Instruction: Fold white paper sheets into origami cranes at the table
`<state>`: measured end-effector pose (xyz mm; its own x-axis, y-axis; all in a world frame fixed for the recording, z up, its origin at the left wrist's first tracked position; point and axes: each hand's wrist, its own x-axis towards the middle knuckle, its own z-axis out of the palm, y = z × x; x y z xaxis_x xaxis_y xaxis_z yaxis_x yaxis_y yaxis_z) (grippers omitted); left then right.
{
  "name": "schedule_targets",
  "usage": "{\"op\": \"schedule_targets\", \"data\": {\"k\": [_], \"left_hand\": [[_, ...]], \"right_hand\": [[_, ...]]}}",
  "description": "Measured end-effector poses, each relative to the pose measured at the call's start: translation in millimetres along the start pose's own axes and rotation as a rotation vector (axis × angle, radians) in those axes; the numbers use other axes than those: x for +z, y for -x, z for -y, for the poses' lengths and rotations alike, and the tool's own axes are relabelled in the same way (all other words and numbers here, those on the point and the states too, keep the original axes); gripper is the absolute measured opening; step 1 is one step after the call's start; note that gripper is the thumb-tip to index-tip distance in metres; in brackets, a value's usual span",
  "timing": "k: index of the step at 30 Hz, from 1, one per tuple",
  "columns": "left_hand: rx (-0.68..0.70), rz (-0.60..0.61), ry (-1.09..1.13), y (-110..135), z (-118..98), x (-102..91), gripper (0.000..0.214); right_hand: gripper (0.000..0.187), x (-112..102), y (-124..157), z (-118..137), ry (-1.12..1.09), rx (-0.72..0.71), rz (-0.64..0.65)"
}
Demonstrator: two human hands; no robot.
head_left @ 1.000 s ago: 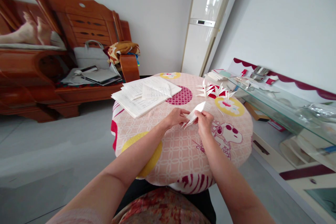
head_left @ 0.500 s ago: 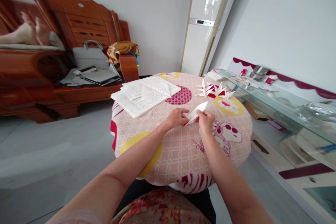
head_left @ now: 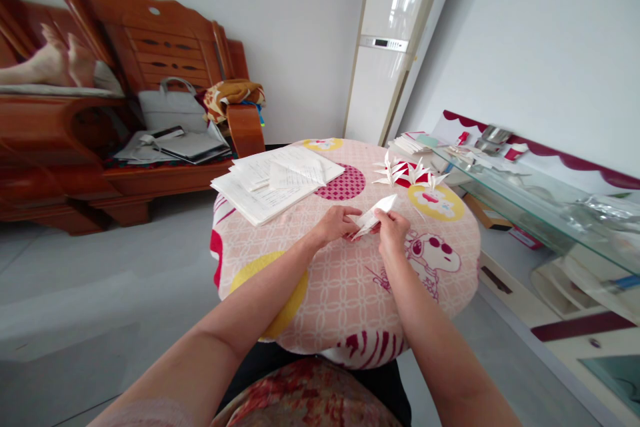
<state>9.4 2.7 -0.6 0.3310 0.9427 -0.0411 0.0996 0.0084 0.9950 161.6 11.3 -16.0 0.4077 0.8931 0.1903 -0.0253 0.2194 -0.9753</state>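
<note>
Over the middle of a round table, both my hands grip one folded piece of white paper (head_left: 376,212). My left hand (head_left: 337,223) pinches its near left end with fingers closed. My right hand (head_left: 393,230) pinches the right side, thumb on top. The paper's pointed tip sticks up and away to the right. Farther back on the table stand several folded white paper cranes (head_left: 407,172). A stack of printed sheets (head_left: 273,181) lies at the back left of the table.
The table wears a pink checked cloth (head_left: 345,287) with cartoon prints. A wooden bench (head_left: 125,113) with a grey bag and papers stands at left, someone's bare feet (head_left: 55,57) resting on it. A tall white air conditioner (head_left: 393,40) fills the corner. A glass-topped cabinet (head_left: 530,203) runs along the right.
The paper's tip has tilted a little to the right and lower between my hands. Both hands stay in nearly the same spot.
</note>
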Motion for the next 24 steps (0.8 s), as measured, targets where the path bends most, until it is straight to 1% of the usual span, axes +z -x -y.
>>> {"op": "schedule_targets", "data": {"k": [3, 6, 8, 9, 11, 13, 16, 20, 24], "left_hand": [[-0.016, 0.027, 0.042, 0.4, -1.0, -2.5, 0.059], [-0.046, 0.123, 0.070, 0.7, -0.8, -6.1, 0.041], [-0.046, 0.160, 0.071, 0.5, 0.2, -7.6, 0.029], [-0.032, 0.159, 0.064, 0.2, 1.0, -7.8, 0.023], [0.014, 0.119, 0.032, -0.7, 2.9, -6.9, 0.017], [0.051, 0.056, -0.029, -2.1, 5.3, -5.3, 0.020], [0.056, -0.010, -0.129, -4.5, 8.8, -3.8, 0.027], [0.062, -0.022, -0.173, -5.8, 10.4, -3.3, 0.027], [0.042, -0.011, -0.221, -4.2, 7.6, 0.1, 0.024]], "right_hand": [[0.030, -0.1, -1.2, -0.7, -0.042, 0.017, -0.002], [0.029, -0.4, -2.4, -1.0, -0.085, 0.025, -0.004], [0.029, -0.7, -2.7, -1.4, -0.105, 0.026, 0.007], [0.030, -0.7, -2.5, -1.9, -0.104, 0.023, 0.019], [0.031, -0.4, -1.9, -3.5, -0.089, 0.010, 0.049], [0.034, 0.2, -0.9, -5.4, -0.067, -0.006, 0.072], [0.034, 1.4, 0.6, -7.1, -0.055, -0.009, 0.085], [0.034, 1.5, 1.2, -6.0, -0.071, -0.003, 0.068], [0.035, -1.9, -3.1, -5.0, -0.091, 0.019, -0.011]]}}
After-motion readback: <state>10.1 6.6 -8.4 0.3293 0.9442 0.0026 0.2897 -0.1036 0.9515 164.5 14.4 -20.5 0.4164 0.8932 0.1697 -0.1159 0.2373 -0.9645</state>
